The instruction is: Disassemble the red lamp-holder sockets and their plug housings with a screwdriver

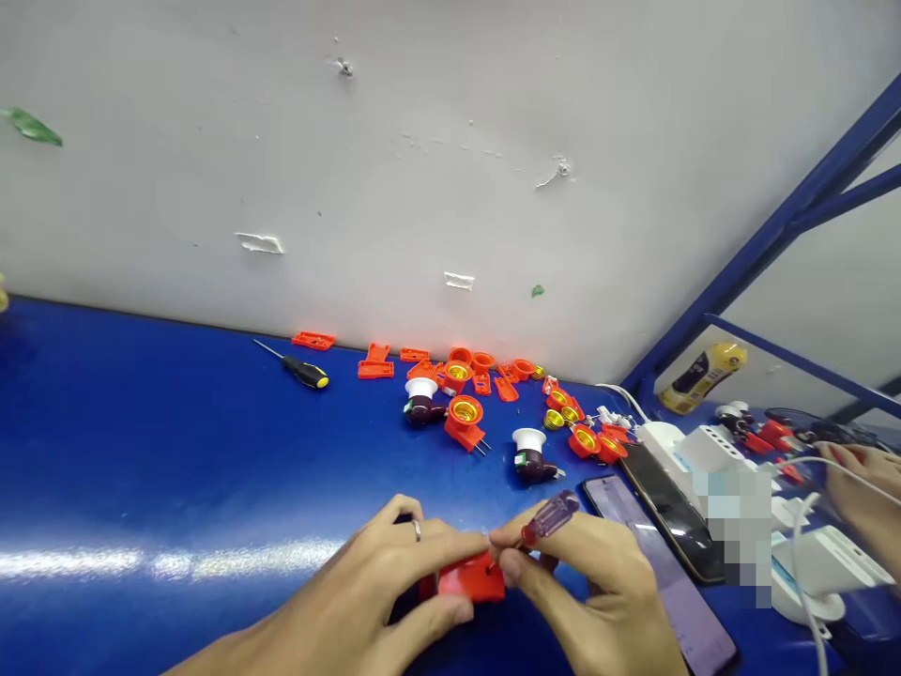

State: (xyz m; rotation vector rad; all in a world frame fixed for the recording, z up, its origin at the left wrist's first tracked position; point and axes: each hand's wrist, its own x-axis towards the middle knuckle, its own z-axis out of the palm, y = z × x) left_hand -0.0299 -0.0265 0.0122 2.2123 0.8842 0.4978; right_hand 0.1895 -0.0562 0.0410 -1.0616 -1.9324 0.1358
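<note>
My left hand (384, 582), with a ring on one finger, grips an orange-red plastic housing (473, 580) low in the middle of the head view. In my right hand (598, 587) is a small screwdriver (553, 515) with a clear purple handle, its shaft pinched near the tip. The tip meets the housing near its upper right corner. Fingers cover much of the housing, so its underside is hidden. Just beyond my hands stand a white-and-dark-brown lamp socket plug (529, 454) and an orange lamp socket (465, 424) with metal prongs.
Several orange shells and gold threaded sleeves (553, 419) lie along the wall. A black-and-yellow screwdriver (305, 372) rests at left. On the right are two phones (654, 573), a white power strip (662, 437) with cables, a yellow bottle (704, 377) and another person's hand (865, 493).
</note>
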